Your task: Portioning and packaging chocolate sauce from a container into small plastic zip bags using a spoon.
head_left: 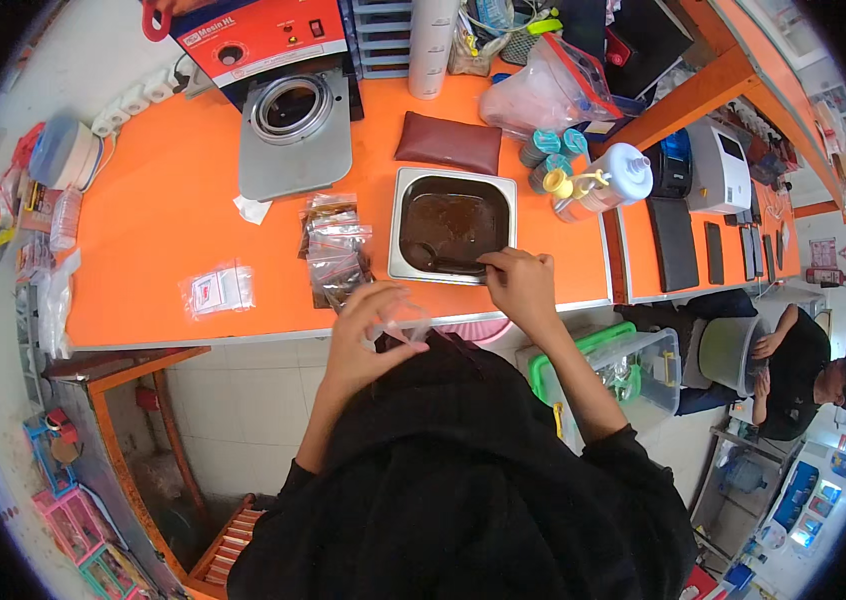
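A rectangular steel pan [394, 225] holding dark brown liquid sits near the front edge of the orange table. Over its near right corner, my right hand [525, 290] pinches the handle of what looks like a spoon [425, 252], its bowl lying in the liquid. My left hand [363, 335] is raised in front of the table edge, to the left of the pan. Between its thumb and fingers is a small clear plastic bag [405, 322]. Just beyond that hand, a pile of small filled zip bags [335, 250] lies on the table.
A red sealing machine [273, 45] with a grey plate stands at the back left. Flat clear bags [219, 290] lie at left. Behind the pan rests a brown pouch [448, 143]; a bottle [603, 185] and small cups stand right. A person [793, 370] handles a tub at far right.
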`<state>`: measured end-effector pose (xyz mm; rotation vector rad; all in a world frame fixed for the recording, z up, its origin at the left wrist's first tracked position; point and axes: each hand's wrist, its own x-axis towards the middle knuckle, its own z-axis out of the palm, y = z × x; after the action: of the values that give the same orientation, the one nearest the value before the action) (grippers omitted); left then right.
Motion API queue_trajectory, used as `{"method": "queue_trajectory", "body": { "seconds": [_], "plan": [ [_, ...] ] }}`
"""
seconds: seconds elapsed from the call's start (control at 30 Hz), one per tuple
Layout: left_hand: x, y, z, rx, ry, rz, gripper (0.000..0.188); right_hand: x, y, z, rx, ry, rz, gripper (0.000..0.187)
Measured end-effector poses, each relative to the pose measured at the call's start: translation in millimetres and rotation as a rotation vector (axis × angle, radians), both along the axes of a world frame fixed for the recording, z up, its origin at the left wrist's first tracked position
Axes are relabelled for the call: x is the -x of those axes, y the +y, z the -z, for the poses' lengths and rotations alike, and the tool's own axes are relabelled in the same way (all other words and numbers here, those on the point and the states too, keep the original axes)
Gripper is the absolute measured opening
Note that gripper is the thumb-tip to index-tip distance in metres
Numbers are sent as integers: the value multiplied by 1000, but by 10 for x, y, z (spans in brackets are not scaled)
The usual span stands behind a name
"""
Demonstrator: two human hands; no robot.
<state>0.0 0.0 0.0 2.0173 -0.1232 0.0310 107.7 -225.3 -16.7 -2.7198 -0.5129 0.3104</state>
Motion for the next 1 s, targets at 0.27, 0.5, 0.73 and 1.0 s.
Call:
{"method": "queue_trajectory", "body": {
  "seconds": [0.27, 0.5, 0.73, 1.0],
  "plan": [
    [-155, 113, 42, 170, -42, -418, 62, 98, -324, 297, -710, 282, 375, 16],
    [-388, 35, 181, 282, -42, -461, 64, 0, -464, 292, -818, 270, 492, 15],
    [-690, -99, 150, 237, -92, -411, 71, -13, -492, 100, -916, 266, 496, 16],
    [-886, -198, 208, 131, -228, -403, 69, 222, -569, 449, -821, 243, 597, 19]
  ]
}}
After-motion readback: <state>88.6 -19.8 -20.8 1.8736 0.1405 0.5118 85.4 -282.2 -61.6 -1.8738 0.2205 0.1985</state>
